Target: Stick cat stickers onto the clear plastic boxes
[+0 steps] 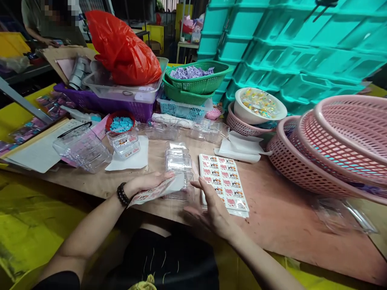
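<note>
My left hand, with a dark bead bracelet at the wrist, grips a sticker sheet that is tilted and slightly curled. Just right of it, my right hand has its fingers apart and holds nothing; its lower fingers are smeared by motion. A stack of sticker sheets printed with pink and orange-black cartoon figures lies beside the right fingertips. Behind the held sheet runs a row of clear plastic boxes, partly hidden by it. Stickered clear boxes stand on white paper to the left.
White backing papers lie behind the sticker stack. Pink baskets crowd the right side. At the back are a white bowl, green baskets, a red bag and tall turquoise crates. Another person is at far left.
</note>
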Demonstrator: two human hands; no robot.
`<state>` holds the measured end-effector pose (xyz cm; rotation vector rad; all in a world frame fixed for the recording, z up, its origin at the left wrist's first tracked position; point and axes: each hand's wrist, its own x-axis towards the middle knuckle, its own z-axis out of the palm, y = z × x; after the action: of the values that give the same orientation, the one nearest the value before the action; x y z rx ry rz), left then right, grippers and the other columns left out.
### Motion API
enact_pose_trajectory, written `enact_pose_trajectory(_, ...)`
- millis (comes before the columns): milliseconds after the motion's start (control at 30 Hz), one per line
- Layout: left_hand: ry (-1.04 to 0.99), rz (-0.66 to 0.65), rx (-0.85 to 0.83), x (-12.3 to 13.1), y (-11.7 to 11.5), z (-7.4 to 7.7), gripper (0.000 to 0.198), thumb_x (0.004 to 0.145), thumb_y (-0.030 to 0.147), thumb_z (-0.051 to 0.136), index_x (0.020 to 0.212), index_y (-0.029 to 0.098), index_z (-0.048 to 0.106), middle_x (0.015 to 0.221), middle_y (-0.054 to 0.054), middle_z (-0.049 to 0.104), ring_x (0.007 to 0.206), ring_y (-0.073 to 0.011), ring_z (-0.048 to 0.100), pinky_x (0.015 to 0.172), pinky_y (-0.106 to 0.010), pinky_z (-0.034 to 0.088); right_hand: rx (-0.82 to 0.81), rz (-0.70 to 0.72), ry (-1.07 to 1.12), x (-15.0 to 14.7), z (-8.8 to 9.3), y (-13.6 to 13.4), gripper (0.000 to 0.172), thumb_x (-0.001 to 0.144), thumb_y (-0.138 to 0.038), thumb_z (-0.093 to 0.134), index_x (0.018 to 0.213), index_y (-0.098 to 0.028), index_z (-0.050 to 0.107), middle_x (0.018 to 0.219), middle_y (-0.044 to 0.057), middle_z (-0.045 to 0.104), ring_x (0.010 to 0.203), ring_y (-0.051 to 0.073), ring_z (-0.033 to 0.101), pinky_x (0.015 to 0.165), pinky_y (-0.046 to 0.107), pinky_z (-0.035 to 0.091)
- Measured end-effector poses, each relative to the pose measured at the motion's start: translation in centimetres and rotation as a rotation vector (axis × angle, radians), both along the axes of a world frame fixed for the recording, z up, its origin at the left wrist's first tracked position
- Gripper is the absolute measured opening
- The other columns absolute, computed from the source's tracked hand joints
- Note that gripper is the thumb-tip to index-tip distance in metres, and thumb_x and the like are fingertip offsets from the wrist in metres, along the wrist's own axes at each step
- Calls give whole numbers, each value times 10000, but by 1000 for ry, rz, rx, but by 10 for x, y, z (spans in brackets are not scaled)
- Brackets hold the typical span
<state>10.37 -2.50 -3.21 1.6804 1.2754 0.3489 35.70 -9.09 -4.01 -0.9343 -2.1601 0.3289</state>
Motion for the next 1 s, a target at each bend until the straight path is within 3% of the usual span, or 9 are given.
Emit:
enact_pose_trajectory(67, 53, -25, -101, -8, -1, 7, 657, 903, 695, 373, 704, 160, 698, 618, -33, 642, 551, -170, 563, 559, -295, 457, -52, -61, 36, 10, 19, 1, 750, 844, -346, 742, 1505, -338, 388, 1284, 124, 547, 1146, 289, 590, 959, 460, 537)
enact_pose_trajectory(133, 57, 4, -100, -22, -7, 12, 598, 887, 680, 430, 700, 160, 657, 599, -10, 588, 539, -146, 513, 535, -271, 420, -92, -206, 170, 16, 40, 4, 425, 846, -346, 739, 1261, -331, 646, 1245, 96, 533, 1153, 272, 569, 970, 452, 516)
enact_pose_trajectory(200, -28, 21, -92, -36, -20, 14, 467, 864, 606, 528, 811, 159, 652, 608, 22, 538, 529, -114, 457, 506, -235, 376, -211, -293, 311, 16, 59, 8, 157, 845, -355, 734, 986, -287, 744, 1141, 78, 583, 1104, 250, 580, 903, 410, 526)
enact_pose_trajectory(233, -104, 2, -102, -41, -28, 15, 405, 843, 555, 579, 882, 158, 649, 613, 35, 524, 518, -99, 431, 487, -217, 352, -331, -288, 352, 14, 67, 10, 128, 835, -379, 737, 885, -262, 746, 1051, 73, 620, 1034, 237, 601, 833, 380, 533)
enact_pose_trajectory(300, -266, -102, -142, -49, -46, 16, 345, 794, 448, 653, 966, 149, 646, 611, 44, 521, 498, -78, 408, 461, -190, 319, -656, -213, 377, 4, 76, 13, 235, 803, -453, 747, 773, -222, 720, 846, 54, 657, 813, 192, 612, 660, 317, 505)
enact_pose_trajectory(367, -356, -195, -142, -49, -61, 15, 284, 791, 371, 659, 948, 135, 662, 575, 42, 527, 470, -66, 407, 440, -177, 305, -981, -129, 357, -8, 78, 17, 332, 750, -516, 770, 747, -191, 703, 715, 29, 651, 624, 133, 537, 535, 269, 421)
enact_pose_trajectory(467, -325, -157, 17, -44, -76, 11, 203, 870, 296, 598, 959, 133, 682, 535, 45, 536, 434, -56, 433, 427, -163, 329, -1227, -108, 327, -23, 74, 23, 435, 654, -574, 812, 724, -161, 695, 672, 14, 641, 542, 82, 448, 471, 234, 314)
enact_pose_trajectory(700, -201, -87, 523, -41, -73, 1, 176, 888, 172, 559, 1026, 159, 668, 525, 87, 510, 413, -43, 460, 456, -143, 412, -1321, -244, 250, -38, 65, 30, 467, 596, -578, 825, 707, -146, 688, 556, -39, 547, 452, 47, 315, 422, 231, 208)
enact_pose_trajectory(1000, -127, -118, 810, -31, -71, -3, 266, 893, 135, 539, 1141, 152, 632, 551, 87, 592, 431, -59, 568, 518, -164, 500, -1265, -261, 266, -43, 59, 30, 438, 602, -558, 818, 699, -145, 710, 656, 7, 643, 590, 105, 509, 544, 256, 364)
